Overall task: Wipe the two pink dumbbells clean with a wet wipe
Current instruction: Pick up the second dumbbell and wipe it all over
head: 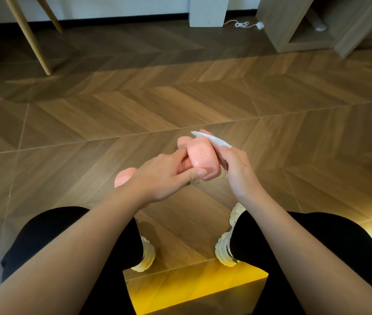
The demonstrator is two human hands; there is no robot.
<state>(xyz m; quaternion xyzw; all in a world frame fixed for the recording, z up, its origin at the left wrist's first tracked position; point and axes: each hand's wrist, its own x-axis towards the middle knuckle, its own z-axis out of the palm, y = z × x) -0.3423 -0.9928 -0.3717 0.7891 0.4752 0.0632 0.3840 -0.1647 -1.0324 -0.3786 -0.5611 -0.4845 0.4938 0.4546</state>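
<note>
The person is sitting and holding one pink dumbbell (203,159) in front of the knees, up off the wooden floor (135,110). Its long axis is running from lower left to upper right, across the body. The left hand (162,176) is gripping it round the middle with the fingers curled over the handle, and the thumb and index finger are reaching up onto the right head, the one with the embossed weight mark. The other head (124,177) is poking out blurred past the left side of that hand. The right hand (235,164) is coming in from the right and pressing the wet wipe (214,140) against the far right face of the marked head. Its fingers are wrapping round the wipe, with a white edge sticking out on top (fingertips hidden behind the head, so exact contact can't be told). The marked head is lying directly left of the right palm and touching the wipe. The right hand is therefore the nearer one for wiping, and the left is likely just steadying or turning the dumbbell. The left forearm is angling inward, and the right wrist is bending slightly toward the dumbbell. The second dumbbell is not clearly in view.
</note>
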